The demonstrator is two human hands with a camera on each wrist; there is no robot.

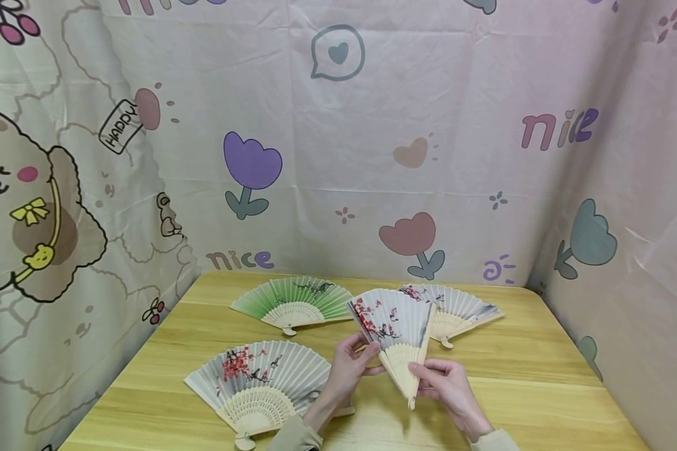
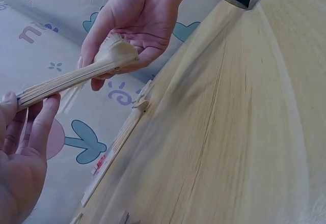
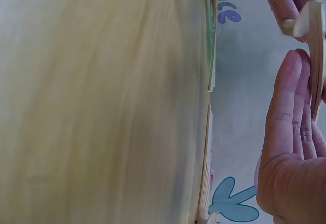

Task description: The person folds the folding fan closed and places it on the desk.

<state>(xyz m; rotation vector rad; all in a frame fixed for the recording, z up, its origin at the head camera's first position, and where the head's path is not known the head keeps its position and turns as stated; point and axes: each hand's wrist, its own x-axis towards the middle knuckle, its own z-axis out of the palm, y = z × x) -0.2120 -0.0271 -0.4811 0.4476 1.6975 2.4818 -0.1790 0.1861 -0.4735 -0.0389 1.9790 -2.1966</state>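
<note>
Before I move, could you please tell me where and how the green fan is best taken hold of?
Probably pinch the green fan by its pale pivot end, coming from the near side: it lies spread open, its ribs narrowing toward that nearest end.

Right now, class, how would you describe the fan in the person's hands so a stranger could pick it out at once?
Start at the wooden table, then find the left hand and right hand above it. They pinch a red-flowered white fan; unlike the green fan, near white fan and far white fan lying spread, it is lifted and only partly open.
</note>
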